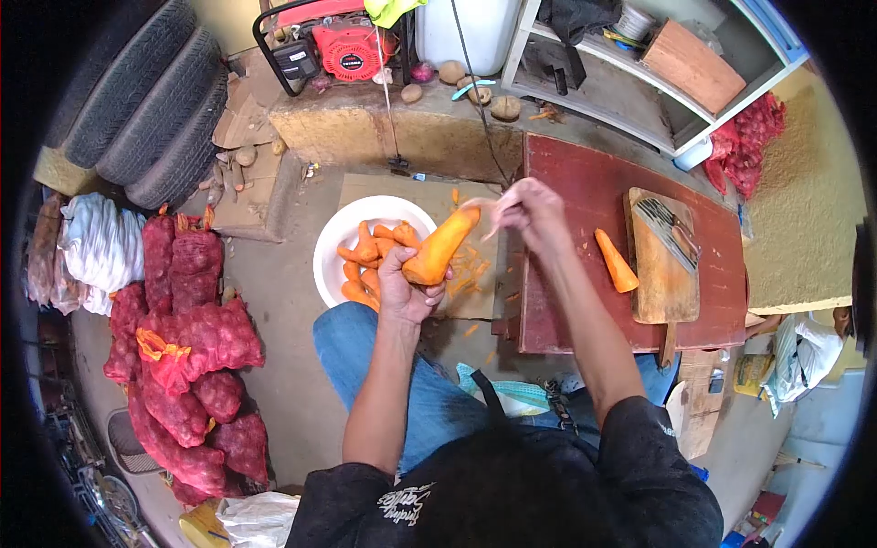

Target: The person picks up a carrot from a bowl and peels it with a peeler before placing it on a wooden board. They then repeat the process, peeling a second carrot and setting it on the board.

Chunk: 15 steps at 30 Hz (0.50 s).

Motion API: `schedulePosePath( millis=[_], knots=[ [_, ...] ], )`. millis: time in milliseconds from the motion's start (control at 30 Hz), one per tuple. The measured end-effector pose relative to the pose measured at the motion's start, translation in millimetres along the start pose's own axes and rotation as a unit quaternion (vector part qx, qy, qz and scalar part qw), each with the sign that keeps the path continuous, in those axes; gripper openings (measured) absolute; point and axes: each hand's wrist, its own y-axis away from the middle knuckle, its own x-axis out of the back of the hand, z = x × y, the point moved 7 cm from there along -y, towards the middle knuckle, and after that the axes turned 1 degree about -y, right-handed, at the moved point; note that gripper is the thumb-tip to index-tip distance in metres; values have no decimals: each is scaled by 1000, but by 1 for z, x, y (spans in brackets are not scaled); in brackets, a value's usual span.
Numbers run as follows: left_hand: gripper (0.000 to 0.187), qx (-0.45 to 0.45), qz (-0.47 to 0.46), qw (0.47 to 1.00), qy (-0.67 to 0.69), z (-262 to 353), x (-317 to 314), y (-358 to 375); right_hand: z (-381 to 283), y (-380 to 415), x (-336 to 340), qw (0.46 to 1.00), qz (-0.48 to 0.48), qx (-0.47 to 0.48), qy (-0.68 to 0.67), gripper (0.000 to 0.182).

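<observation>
My left hand (411,290) is wrapped round the thick end of a large peeled-looking carrot (442,247), its tip pointing up and to the right. Beside that tip, my right hand (534,219) is closed on a pale tool that looks like a peeler (494,212), smeared by motion. Several orange carrots (376,245) lie in a white basin (331,239) left of my left hand. Orange peel strips (470,272) are scattered on the cardboard below. Another carrot (617,262) rests on the red table to the right.
On the red table (566,173), a wooden cutting board (667,297) carries several knives (667,230). Red mesh sacks (196,342) are heaped at left, near stacked tires (151,96). A red-and-black engine machine (352,55) and a metal shelf (594,68) stand at the back.
</observation>
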Motion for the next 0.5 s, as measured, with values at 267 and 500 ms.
schedulePosePath(
  millis=[267, 500],
  knots=[
    [54, 4, 7, 1000, 14, 3, 0, 2, -12, 16, -22, 1000, 1, -6, -12, 23],
    [53, -39, 23, 998, -48, 8, -2, 9, -21, -4, 7, 999, 44, 3, -20, 27]
  ],
)
